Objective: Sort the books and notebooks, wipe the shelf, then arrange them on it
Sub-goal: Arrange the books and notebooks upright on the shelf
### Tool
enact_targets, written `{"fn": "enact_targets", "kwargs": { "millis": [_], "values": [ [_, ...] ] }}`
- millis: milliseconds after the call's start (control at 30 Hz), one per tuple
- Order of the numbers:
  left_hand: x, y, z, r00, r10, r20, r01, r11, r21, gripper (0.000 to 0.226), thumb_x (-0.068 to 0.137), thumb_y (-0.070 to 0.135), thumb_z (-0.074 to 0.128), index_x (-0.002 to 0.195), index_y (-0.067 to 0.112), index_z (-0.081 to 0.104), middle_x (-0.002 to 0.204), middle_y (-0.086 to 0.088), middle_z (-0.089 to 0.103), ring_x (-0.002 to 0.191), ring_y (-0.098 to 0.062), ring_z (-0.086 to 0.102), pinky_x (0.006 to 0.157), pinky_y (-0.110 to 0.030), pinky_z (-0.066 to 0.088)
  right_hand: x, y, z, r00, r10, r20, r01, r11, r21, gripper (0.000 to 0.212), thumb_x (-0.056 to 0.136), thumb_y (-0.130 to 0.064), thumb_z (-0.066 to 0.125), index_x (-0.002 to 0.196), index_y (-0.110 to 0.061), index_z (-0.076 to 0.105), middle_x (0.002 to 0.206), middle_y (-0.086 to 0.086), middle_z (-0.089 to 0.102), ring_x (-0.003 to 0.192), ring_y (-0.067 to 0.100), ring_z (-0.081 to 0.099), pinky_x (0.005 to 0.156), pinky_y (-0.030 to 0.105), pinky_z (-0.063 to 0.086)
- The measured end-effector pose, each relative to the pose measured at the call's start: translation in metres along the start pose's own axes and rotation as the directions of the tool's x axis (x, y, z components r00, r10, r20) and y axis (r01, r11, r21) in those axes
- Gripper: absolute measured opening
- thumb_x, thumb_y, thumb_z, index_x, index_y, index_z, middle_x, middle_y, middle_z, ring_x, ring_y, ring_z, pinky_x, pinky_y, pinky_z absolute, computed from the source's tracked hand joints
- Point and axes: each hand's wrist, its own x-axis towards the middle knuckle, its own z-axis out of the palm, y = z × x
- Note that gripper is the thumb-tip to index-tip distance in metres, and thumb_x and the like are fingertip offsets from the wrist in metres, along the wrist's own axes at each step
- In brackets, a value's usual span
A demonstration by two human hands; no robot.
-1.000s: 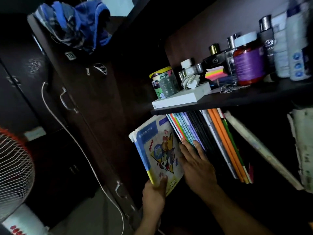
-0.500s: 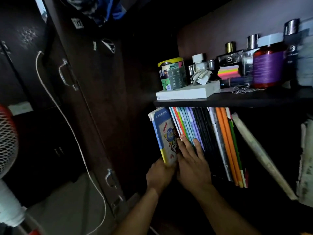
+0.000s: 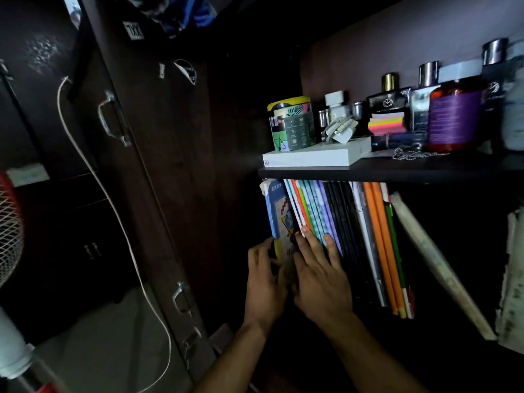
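A: Starting from the left, what is showing?

B: A fan (image 3: 8, 231) is poking in at the left edge, and a white cord (image 3: 93, 177) is hanging down the dark wardrobe door (image 3: 158, 154), past its handle (image 3: 112, 120).

A: And the hands?

B: The left hand (image 3: 263, 282) is gripping the blue exercise book (image 3: 276, 219) near its lower edge, fingers curled round it. The book is standing upright at the left end of the lower shelf, just under the upper shelf (image 3: 397, 173) and touching the row of notebooks (image 3: 334, 222).

A: Is the right hand holding anything?

B: No. The right hand (image 3: 320, 282) is lying flat with straight fingers pressing against the notebook spines, just beside the blue book. Its grip is open.

A: How is the row sitting?

B: The notebooks are leaning slightly, tops to the left, with two orange ones (image 3: 380, 239) toward the right end. A worn book (image 3: 436, 262) is slanting well apart from them, and a stack of papers (image 3: 513, 279) is showing at the right edge.

A: And on the upper shelf?

B: At its left end a patterned tin (image 3: 292, 123) is sitting on a flat white box (image 3: 317, 156), a white charger (image 3: 341, 130) beside it. Further right, bright sticky notes (image 3: 385, 123), perfume bottles (image 3: 391, 95) and a purple-labelled jar (image 3: 453, 114) are standing along the back.
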Motion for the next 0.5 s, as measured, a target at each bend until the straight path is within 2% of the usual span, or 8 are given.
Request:
{"fn": "enact_targets", "kwargs": {
  "millis": [100,167,267,333,400,500],
  "values": [
    [0.003,-0.007,0.003,0.997,0.034,0.067,-0.038,0.998,0.058,0.073,0.1,0.009,0.059,0.159,0.028,0.021,0.135,0.001,0.036,0.112,0.007,0.049,0.103,-0.012,0.044,0.0,-0.002,-0.002,1.0,0.014,-0.022,-0.013,1.0,0.019,0.068,0.082,-0.048,0.058,0.138,-0.009,0.06,0.161,0.011,0.036,0.156,0.025,0.013,0.125,0.051,0.0],
    [0.005,-0.01,0.006,0.992,0.043,0.117,-0.059,0.989,0.134,0.081,0.101,0.012,0.056,0.159,0.032,0.004,0.138,-0.004,0.034,0.111,0.004,0.047,0.1,-0.009,0.041,0.0,-0.003,-0.003,0.999,0.019,-0.031,-0.018,1.0,0.02,0.071,0.084,-0.048,0.053,0.142,-0.007,0.056,0.161,0.011,0.036,0.156,0.025,0.014,0.125,0.051,0.001],
    [0.007,-0.007,0.013,0.978,0.037,0.207,-0.089,0.965,0.248,0.092,0.1,0.02,0.056,0.16,0.03,-0.015,0.145,-0.006,0.028,0.115,-0.016,0.054,0.091,-0.027,0.053,-0.001,-0.002,0.0,0.999,0.013,-0.031,-0.013,1.0,0.011,0.074,0.085,-0.051,0.062,0.145,-0.008,0.051,0.162,0.012,0.033,0.156,0.026,0.012,0.125,0.051,-0.002],
    [0.006,-0.004,0.015,0.969,-0.01,0.246,-0.065,0.953,0.296,0.091,0.101,0.021,0.051,0.159,0.03,-0.019,0.151,-0.008,0.026,0.114,-0.025,0.058,0.082,-0.034,0.055,-0.001,-0.002,0.0,1.0,0.013,-0.018,-0.013,1.0,0.004,0.082,0.082,-0.053,0.069,0.148,-0.009,0.048,0.162,0.013,0.031,0.156,0.027,0.012,0.125,0.051,-0.005],
    [0.007,-0.002,0.016,0.971,-0.06,0.233,-0.028,0.933,0.358,0.086,0.103,0.02,0.048,0.158,0.034,-0.018,0.152,-0.009,0.028,0.111,-0.027,0.06,0.078,-0.036,0.055,0.0,-0.002,0.001,1.0,0.015,-0.007,-0.015,1.0,0.0,0.087,0.08,-0.051,0.072,0.15,-0.008,0.044,0.163,0.014,0.029,0.156,0.027,0.01,0.125,0.051,-0.006],
    [0.012,-0.004,0.019,0.965,-0.071,0.251,-0.06,0.876,0.479,0.102,0.105,0.034,0.047,0.142,0.032,-0.047,0.142,-0.006,0.037,0.096,-0.019,0.061,0.058,-0.031,0.049,0.0,-0.002,0.001,1.0,0.017,-0.011,-0.017,1.0,-0.012,0.087,0.077,-0.044,0.077,0.149,-0.008,0.046,0.163,0.014,0.03,0.156,0.028,0.012,0.125,0.052,-0.001]
  ]
}}
